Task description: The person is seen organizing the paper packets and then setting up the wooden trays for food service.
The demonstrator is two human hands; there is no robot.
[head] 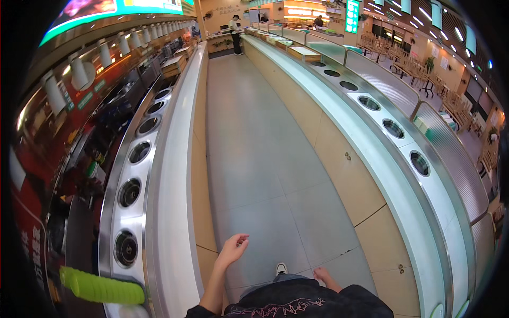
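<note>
My left hand (234, 247) hangs in front of me over the aisle floor (258, 167), holding nothing, with its fingers loosely bent and a little apart. Nearest to it is the wooden panel side of the left counter (175, 198), which has a pale top. My right hand (323, 275) is low by my body, its fingers curled in and partly hidden. No object shows in it. One white-toed shoe (281, 268) is visible below me on the tiles.
Round openings (128, 248) line the left counter's steel strip, near stacked green bowls (103, 286). The right counter (381, 159) has similar openings (420, 163) and ribbed clear partitions (445, 147). Farther on are a wooden box (304, 53), plates (278, 39) and a standing person (236, 35).
</note>
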